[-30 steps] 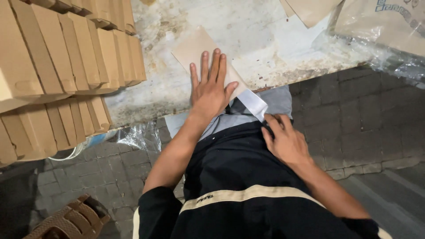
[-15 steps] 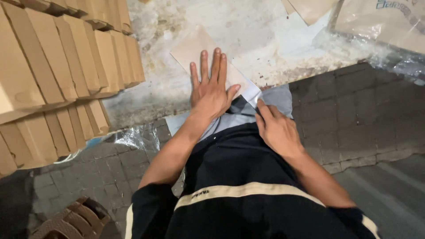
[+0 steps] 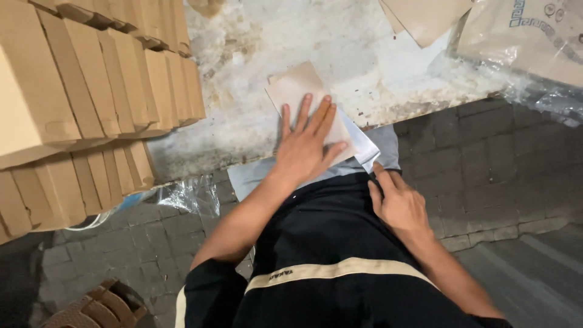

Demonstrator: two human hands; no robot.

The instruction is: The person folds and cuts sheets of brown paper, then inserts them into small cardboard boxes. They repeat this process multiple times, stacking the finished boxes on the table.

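My left hand (image 3: 305, 146) lies flat with spread fingers on a flat piece of tan cardboard (image 3: 296, 90) that rests on a stained white work surface (image 3: 255, 54). A white flap (image 3: 359, 144) of the piece sticks out at its near right corner. My right hand (image 3: 398, 203) is just below that flap, index finger touching its edge, resting on my dark lap. A grey cloth (image 3: 252, 175) lies under the cardboard at the surface's near edge.
Rows of stacked folded cardboard boxes (image 3: 91, 91) fill the left side. More cardboard sheets (image 3: 425, 18) and a plastic-wrapped bundle (image 3: 528, 48) sit at the far right. Clear plastic film (image 3: 188, 197) hangs at the edge. Brick paving (image 3: 486, 164) lies below, a brown sandal (image 3: 97, 307) at bottom left.
My right hand slid up along my lap toward the white flap, and its finger now touches the flap's edge. My left hand stayed flat on the cardboard.
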